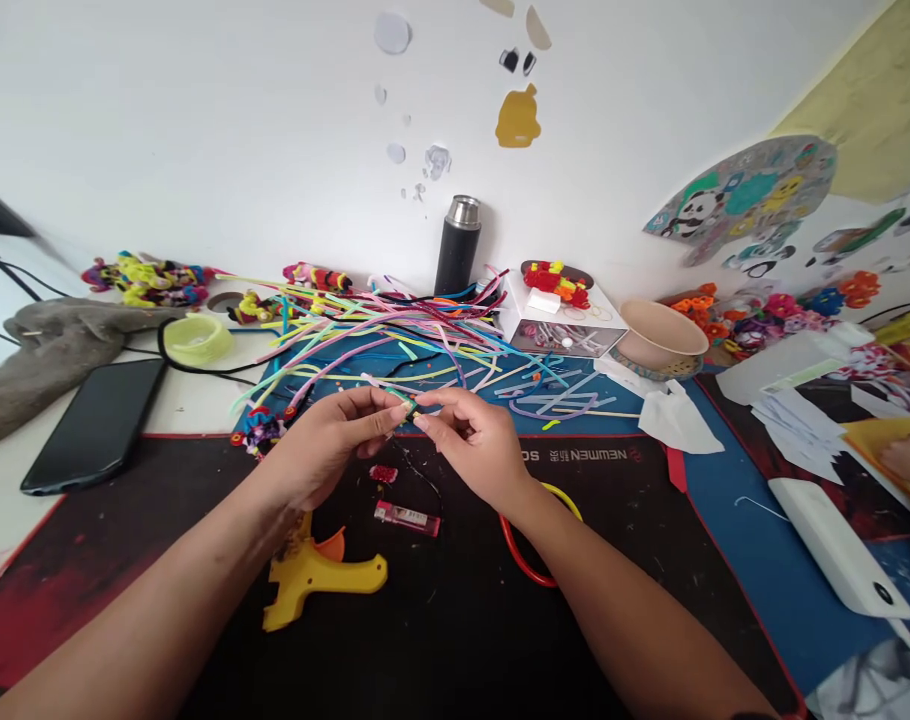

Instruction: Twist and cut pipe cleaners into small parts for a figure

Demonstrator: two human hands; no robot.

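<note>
My left hand (361, 430) pinches a small green piece (408, 402), seemingly pipe cleaner, between thumb and fingertips. From the other side, the fingertips of my right hand (474, 435) close on the same piece, covering much of it. Just below the hands, a small red fuzzy piece (383, 473) and a pink lighter (408, 518) lie on the black mat (425, 640). A yellow tool with an orange trigger (324, 580), resembling a glue gun, is partly behind my left forearm. Red and yellow loop handles (519, 555) show partly beneath my right forearm.
Many coloured pipe cleaners (365, 335) lie behind the hands. A black thermos (459, 250), a white box (560, 325) and a beige bowl (661, 340) stand near the wall. A phone (99, 425) rests at left. Another person's hand (909, 460) is at the right edge, near a white device (837, 545).
</note>
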